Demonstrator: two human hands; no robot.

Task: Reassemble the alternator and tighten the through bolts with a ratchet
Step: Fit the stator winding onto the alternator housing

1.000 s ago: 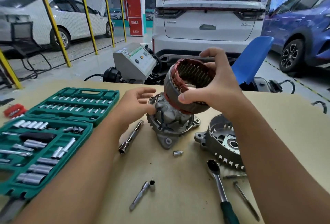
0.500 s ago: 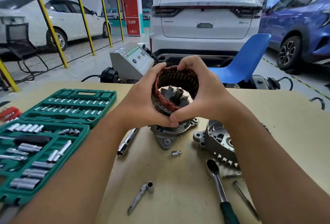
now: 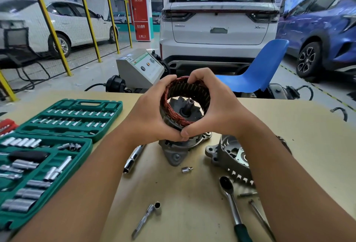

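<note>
The copper-wound stator ring [image 3: 173, 106] sits over the rotor [image 3: 187, 107], whose shaft shows through its middle. Both stand on the grey alternator housing half [image 3: 176, 153] at the table's centre. My left hand [image 3: 152, 114] grips the stator's left side and my right hand [image 3: 217, 110] grips its right side, thumbs meeting at the front. The other housing half [image 3: 229, 159] lies open to the right, partly hidden by my right forearm. A ratchet [image 3: 230, 201] with a green handle lies near the front, with two long through bolts [image 3: 260, 216] beside it.
A green socket set case [image 3: 57, 145] lies open on the left. An extension bar [image 3: 133, 159], a small socket [image 3: 186, 169] and a socket adapter [image 3: 148, 216] lie loose on the tan table [image 3: 289, 126]. A blue chair [image 3: 260, 72] and parked cars stand beyond.
One second ago my right hand alone held the stator tilted above the housing. It has come down level over the rotor, and my left hand has joined on its left side.
</note>
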